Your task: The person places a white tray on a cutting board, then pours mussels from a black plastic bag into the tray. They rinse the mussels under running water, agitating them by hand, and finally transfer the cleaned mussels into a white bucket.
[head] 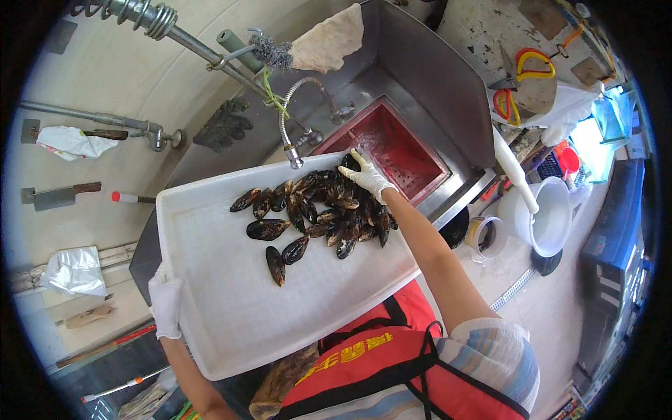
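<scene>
A large white plastic tray (231, 294) is tilted, its far right end over the sink's red basket. My left hand (166, 303), in a white glove, grips the tray's left rim; some of its fingers are hidden. Dark mussels (328, 212) are heaped toward the tray's far right, with several lying apart on its floor. At that far end, my gloved right hand (366, 176) spreads its thumb and fingers around a dark mussel (350, 162). Whether it grips the mussel is unclear. Water splashes in the perforated red basket (415, 157), set into the metal sink (430, 58).
A spray faucet head (295, 158) hangs just above the tray's far rim. On the left wall are a cleaver (55, 198) and a cloth (73, 142). Scissors (533, 64) lie beyond the sink. White buckets (556, 215) stand at right near a blue cabinet (611, 231).
</scene>
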The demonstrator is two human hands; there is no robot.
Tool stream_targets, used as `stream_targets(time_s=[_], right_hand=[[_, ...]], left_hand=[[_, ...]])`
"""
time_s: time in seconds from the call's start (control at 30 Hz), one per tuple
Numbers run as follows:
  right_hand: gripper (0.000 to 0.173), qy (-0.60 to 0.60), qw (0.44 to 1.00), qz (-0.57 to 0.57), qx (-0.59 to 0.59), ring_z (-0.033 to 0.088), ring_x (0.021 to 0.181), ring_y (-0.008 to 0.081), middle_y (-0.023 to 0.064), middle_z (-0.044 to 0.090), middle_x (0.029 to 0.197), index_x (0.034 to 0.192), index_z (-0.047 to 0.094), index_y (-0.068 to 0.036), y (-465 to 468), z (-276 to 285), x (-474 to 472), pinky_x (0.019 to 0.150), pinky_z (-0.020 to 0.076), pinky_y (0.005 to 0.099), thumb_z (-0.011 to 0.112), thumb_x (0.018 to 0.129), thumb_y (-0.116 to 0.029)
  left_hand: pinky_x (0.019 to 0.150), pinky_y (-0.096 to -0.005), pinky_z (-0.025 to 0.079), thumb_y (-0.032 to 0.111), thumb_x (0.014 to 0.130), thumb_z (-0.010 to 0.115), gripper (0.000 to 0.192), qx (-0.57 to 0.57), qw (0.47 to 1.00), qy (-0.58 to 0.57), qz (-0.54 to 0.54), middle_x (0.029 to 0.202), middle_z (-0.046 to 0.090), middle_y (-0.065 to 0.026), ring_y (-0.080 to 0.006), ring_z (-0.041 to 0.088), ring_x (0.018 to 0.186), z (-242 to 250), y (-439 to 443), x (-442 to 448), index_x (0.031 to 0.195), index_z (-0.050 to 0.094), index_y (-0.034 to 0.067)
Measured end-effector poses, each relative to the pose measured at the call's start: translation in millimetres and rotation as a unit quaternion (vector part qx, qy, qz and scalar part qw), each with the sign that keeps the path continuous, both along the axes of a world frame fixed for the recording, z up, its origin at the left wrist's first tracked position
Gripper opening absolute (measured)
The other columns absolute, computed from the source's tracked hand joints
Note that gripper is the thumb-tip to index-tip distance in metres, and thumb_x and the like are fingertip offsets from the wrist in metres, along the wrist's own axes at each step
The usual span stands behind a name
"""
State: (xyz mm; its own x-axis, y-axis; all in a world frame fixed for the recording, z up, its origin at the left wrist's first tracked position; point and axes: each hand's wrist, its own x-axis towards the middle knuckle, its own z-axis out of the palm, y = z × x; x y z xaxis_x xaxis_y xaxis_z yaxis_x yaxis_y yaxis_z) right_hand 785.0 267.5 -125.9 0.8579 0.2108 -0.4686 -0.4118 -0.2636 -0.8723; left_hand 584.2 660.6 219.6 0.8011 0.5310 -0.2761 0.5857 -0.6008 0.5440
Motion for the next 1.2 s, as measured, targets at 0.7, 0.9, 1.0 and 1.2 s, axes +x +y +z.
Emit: stream_targets(time_s=[0.7, 0.9, 1.0, 1.2], right_hand=[[0.093, 0.031, 0.998, 0.028, 0.046, 0.028, 0.149, 0.0314, 0.0174, 0.029, 0.161, 0.157, 0.031, -0.013, 2, -23, 1, 0.12, 0.0255, 0.0369, 0.075, 0.084, -0.053], [0.093, 0.026, 0.998, 0.025, 0.052, 0.032, 0.147, 0.0303, 0.0172, 0.031, 0.16, 0.156, 0.032, -0.012, 1, -19, 2, 0.119, 0.0277, 0.0358, 0.076, 0.084, -0.051], [0.092, 0.035, 0.997, 0.02, 0.063, 0.033, 0.147, 0.0301, 0.0171, 0.031, 0.16, 0.156, 0.033, -0.011, 0, -16, 2, 0.119, 0.028, 0.036, 0.076, 0.084, -0.05], [0.092, -0.004, 0.999, 0.024, 0.039, 0.026, 0.15, 0.0289, 0.016, 0.03, 0.161, 0.155, 0.034, -0.008, 1, -22, 3, 0.121, 0.0237, 0.0362, 0.074, 0.085, -0.051]], left_hand=[[0.083, -0.0269, 0.05, -0.003, 0.085, 0.058, 0.048, 0.031, 0.998, 0.038, 0.029, 0.109, 0.071, -0.0095, -0.0131, 0.064, 0.092, 79, -72, 35, 0.133, 0.059, -0.004], [0.083, -0.0275, 0.05, -0.002, 0.084, 0.059, 0.05, 0.062, 0.997, 0.054, 0.001, 0.108, 0.071, -0.0101, -0.0133, 0.064, 0.091, 84, -72, 38, 0.134, 0.058, -0.004], [0.082, -0.0276, 0.05, -0.001, 0.084, 0.059, 0.051, 0.07, 0.996, 0.063, -0.002, 0.107, 0.071, -0.0107, -0.0132, 0.064, 0.09, 86, -73, 40, 0.134, 0.058, -0.004], [0.075, -0.0281, 0.051, 0.001, 0.083, 0.058, 0.046, 0.066, 0.996, 0.051, 0.0, 0.1, 0.071, -0.0113, -0.0131, 0.064, 0.083, 89, -81, 42, 0.129, 0.061, -0.005]])
